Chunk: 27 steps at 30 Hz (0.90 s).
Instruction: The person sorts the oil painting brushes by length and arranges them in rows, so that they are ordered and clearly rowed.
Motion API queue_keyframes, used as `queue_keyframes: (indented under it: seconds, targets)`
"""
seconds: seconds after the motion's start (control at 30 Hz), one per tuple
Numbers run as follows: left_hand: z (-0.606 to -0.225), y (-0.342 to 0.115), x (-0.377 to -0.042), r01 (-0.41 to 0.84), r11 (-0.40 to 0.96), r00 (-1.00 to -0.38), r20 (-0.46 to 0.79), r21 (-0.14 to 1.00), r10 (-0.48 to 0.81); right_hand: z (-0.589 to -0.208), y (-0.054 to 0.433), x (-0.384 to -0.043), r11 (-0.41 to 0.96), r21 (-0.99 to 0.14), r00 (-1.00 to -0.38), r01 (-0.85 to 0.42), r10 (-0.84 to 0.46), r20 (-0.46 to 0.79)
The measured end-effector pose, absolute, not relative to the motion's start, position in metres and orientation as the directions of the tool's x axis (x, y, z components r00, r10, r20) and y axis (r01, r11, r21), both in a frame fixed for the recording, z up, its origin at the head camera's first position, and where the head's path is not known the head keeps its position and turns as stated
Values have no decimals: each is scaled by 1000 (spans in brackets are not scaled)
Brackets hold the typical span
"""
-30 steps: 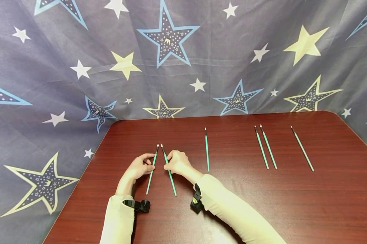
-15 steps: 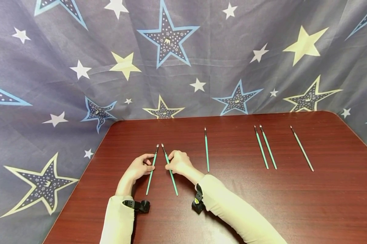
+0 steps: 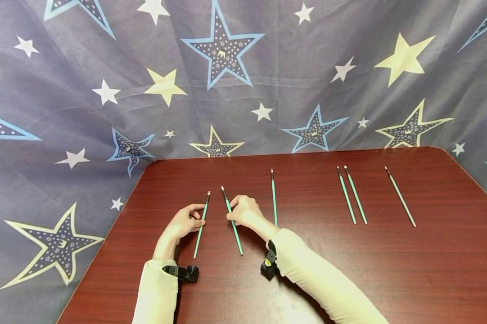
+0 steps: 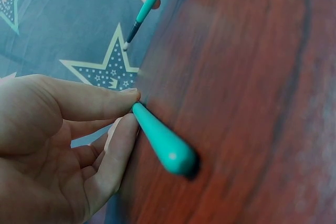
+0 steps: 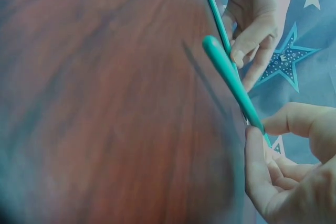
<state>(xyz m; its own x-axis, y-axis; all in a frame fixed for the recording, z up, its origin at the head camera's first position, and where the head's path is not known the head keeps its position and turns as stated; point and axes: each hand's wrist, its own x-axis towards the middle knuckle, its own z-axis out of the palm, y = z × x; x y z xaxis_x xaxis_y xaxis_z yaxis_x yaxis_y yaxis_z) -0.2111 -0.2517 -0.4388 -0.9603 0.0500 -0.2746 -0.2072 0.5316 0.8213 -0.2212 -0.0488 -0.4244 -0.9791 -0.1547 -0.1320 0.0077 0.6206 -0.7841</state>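
My left hand [image 3: 185, 222] pinches a thin paintbrush [image 3: 199, 239] between thumb and forefinger at the table's left. Its turquoise handle [image 4: 165, 145] points toward me, and its dark ferrule and pale bristles point away. A matching paintbrush [image 3: 236, 236] is pinched in my right hand [image 3: 246, 212], a short way to the right. In the right wrist view a shadow lies apart from the handle [image 5: 231, 80], so this brush is off the tabletop. The two brushes lean toward each other at their bristle ends, with a gap between them.
Another turquoise brush [image 3: 274, 198] lies just beyond my right wrist. Farther right, two brushes lie close together, a left one [image 3: 347, 198] and a right one [image 3: 357, 198], then a single slanted brush [image 3: 401, 198]. A starry cloth [image 3: 243, 112] hangs behind the brown table [image 3: 328, 270].
My right hand has moved to the right and slightly away from me with its paintbrush, widening the gap to the left one. My left hand and its brush have stayed in place.
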Motion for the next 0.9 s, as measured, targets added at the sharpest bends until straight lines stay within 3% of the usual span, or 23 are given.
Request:
queue_keyframes:
  seconds: [0.9]
  targets:
    - [-438, -252, -211, -180, 533, -962, -262, 827, 81, -420, 19, -245, 502, -853, -979, 143, -53, -196]
